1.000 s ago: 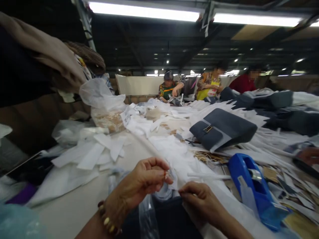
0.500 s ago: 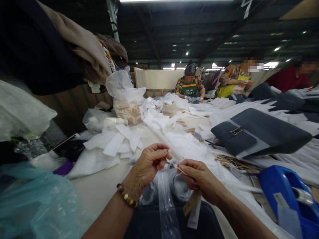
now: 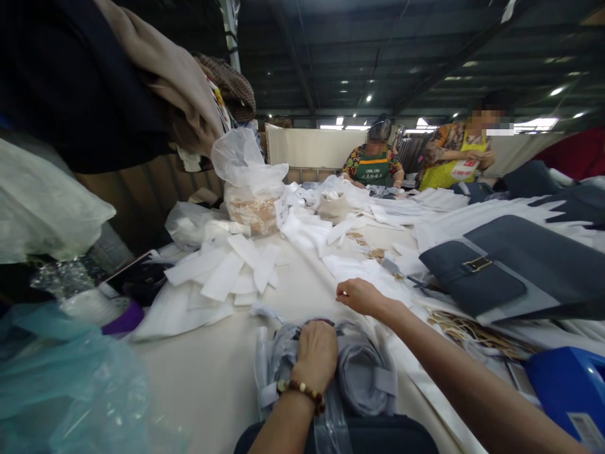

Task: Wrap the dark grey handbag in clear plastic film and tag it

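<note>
A dark navy bag (image 3: 392, 435) lies at the bottom centre, with grey plastic-wrapped rolls (image 3: 362, 372) on its far side and a clear plastic strip (image 3: 332, 416) running between them. My left hand (image 3: 317, 353), wearing a beaded bracelet, is bent down over the gap between the rolls. Its fingers curl away from view, so what they hold is hidden. Above the table, beyond the right roll, my right hand (image 3: 362, 296) is closed with thumb and forefinger pinched together. Anything between those fingertips is too small to make out.
White foam strips (image 3: 236, 271) are heaped to the left, near a plastic sack (image 3: 250, 202). At right lie another navy bag (image 3: 510, 265) with a buckle, and a blue container (image 3: 567, 384). Teal plastic (image 3: 66, 384) fills the lower left. Two co-workers stand across the table.
My hands, close together before, have come apart. My left hand has dropped onto the wrapped rolls; my right has moved slightly up and away. The brown and white tags under my right hand no longer show.
</note>
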`<state>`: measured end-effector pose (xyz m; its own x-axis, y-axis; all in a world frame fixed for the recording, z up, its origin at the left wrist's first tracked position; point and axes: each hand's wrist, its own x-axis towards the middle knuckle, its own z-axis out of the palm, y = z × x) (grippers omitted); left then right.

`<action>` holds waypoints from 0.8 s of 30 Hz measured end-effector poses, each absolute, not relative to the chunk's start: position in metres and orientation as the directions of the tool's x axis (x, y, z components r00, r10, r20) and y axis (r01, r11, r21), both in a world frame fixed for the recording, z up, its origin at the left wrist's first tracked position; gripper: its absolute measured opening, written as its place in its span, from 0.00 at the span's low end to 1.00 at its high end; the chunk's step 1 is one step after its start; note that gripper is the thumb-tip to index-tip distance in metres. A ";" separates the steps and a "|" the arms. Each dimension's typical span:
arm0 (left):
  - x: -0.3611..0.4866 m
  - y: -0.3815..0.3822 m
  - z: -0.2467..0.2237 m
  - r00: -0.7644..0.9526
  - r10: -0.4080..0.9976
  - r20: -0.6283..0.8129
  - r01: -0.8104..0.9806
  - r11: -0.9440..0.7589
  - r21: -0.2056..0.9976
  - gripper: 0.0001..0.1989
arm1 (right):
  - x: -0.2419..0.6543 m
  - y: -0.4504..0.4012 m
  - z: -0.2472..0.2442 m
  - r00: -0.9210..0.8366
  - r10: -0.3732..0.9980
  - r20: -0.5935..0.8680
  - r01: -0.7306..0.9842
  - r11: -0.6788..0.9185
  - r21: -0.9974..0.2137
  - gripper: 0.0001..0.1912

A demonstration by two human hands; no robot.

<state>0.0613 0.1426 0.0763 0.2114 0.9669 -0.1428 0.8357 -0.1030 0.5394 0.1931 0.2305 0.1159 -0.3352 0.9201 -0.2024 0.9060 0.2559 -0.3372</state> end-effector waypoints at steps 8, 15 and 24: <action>0.058 0.148 0.053 0.097 0.995 -0.037 0.852 -0.064 0.519 0.23 | 0.186 0.248 0.082 -0.552 0.687 -0.473 0.794 0.261 -0.549 0.09; 0.059 0.159 0.050 0.012 1.000 -0.022 0.766 0.005 0.643 0.21 | 0.184 0.248 0.070 -0.613 0.628 -0.480 0.695 0.139 -0.706 0.08; 0.054 0.161 0.052 -0.040 0.989 -0.143 0.774 0.122 0.621 0.16 | 0.191 0.247 0.071 -0.603 0.685 -0.410 0.681 0.174 -0.711 0.06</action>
<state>0.0536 0.1614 0.0525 -0.0403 0.9888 -0.1435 0.7744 0.1216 0.6209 0.1907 0.2468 0.0713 -0.6027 0.6847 -0.4097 0.6814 0.1744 -0.7109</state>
